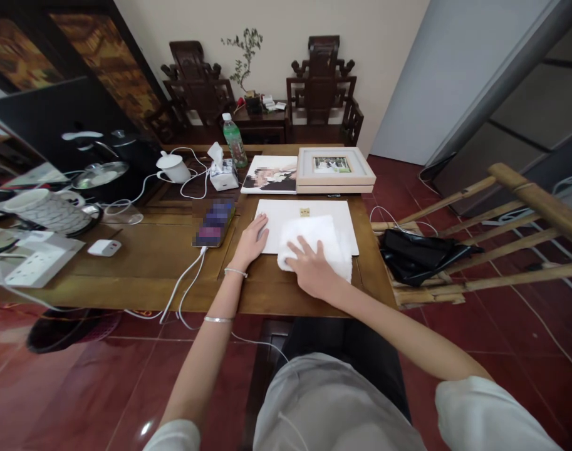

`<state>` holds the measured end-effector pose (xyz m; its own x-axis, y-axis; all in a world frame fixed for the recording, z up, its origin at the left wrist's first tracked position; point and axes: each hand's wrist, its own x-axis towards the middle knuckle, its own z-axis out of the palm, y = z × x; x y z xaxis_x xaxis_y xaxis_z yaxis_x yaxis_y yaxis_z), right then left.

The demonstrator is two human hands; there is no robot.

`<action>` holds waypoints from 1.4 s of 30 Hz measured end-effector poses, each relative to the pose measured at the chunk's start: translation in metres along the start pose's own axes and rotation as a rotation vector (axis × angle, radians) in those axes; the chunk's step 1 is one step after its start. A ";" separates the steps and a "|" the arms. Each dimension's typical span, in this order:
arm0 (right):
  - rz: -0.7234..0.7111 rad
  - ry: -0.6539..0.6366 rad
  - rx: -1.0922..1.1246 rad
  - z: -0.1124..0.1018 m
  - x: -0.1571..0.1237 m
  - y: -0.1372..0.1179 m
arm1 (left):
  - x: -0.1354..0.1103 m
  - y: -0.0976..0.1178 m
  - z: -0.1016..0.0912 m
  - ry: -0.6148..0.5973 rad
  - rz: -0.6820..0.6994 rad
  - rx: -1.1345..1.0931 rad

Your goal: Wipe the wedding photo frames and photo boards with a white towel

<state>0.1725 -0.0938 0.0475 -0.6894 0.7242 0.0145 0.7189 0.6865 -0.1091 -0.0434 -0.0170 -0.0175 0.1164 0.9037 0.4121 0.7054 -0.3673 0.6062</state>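
Observation:
A white rectangular panel (279, 210) lies flat on the wooden table, with a small gold-coloured metal plate (305, 212) near its far edge. Across its near right part is spread a white cloth (335, 250), which hangs past the panel's near edge. My right hand (311, 266) rests on this cloth with the fingers spread and the palm down. At the panel's left edge, my left hand (254, 241) lies flat, fingers stretched out and holding nothing. Part of the panel is hidden under the cloth.
Behind the panel are a photo print (269, 175) and stacked wooden picture frames (335, 178). A phone (215, 222) with a cable, a tissue box (223, 175), a bottle (234, 141) and a lidded cup (173, 168) stand leftward. A bamboo rack (515, 219) holds a black bag (417, 254).

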 end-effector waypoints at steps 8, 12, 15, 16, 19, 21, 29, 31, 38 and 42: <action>-0.024 -0.149 0.130 -0.029 0.034 0.031 | 0.000 -0.003 0.001 0.005 0.002 0.006; 0.024 -0.110 0.133 -0.028 0.074 0.063 | 0.000 -0.003 0.001 0.001 -0.002 0.005; 0.071 -0.079 0.142 -0.021 0.096 0.072 | 0.000 -0.003 0.000 -0.001 -0.005 0.004; 0.082 -0.051 0.129 -0.018 0.100 0.072 | 0.000 -0.003 0.000 -0.001 -0.007 0.005; 0.115 0.023 0.048 -0.007 0.101 0.060 | 0.000 -0.002 0.000 -0.002 -0.010 0.007; 0.126 0.031 0.004 -0.001 0.093 0.048 | 0.000 -0.002 0.000 -0.003 -0.008 0.011; -0.046 -0.038 0.004 -0.006 0.021 -0.005 | 0.000 -0.001 0.000 0.000 0.004 0.008; -0.119 -0.020 0.020 -0.011 0.006 -0.013 | 0.000 -0.001 -0.001 0.000 0.004 0.002; -0.098 -0.136 0.094 -0.031 0.027 0.009 | 0.000 -0.002 0.000 -0.004 0.000 0.007; -0.039 -0.064 0.071 -0.030 0.068 0.043 | 0.000 -0.003 0.001 -0.007 0.000 0.001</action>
<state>0.1589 -0.0129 0.0732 -0.7229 0.6896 -0.0428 0.6845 0.7064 -0.1802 -0.0449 -0.0153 -0.0198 0.1214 0.9050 0.4077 0.7061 -0.3674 0.6053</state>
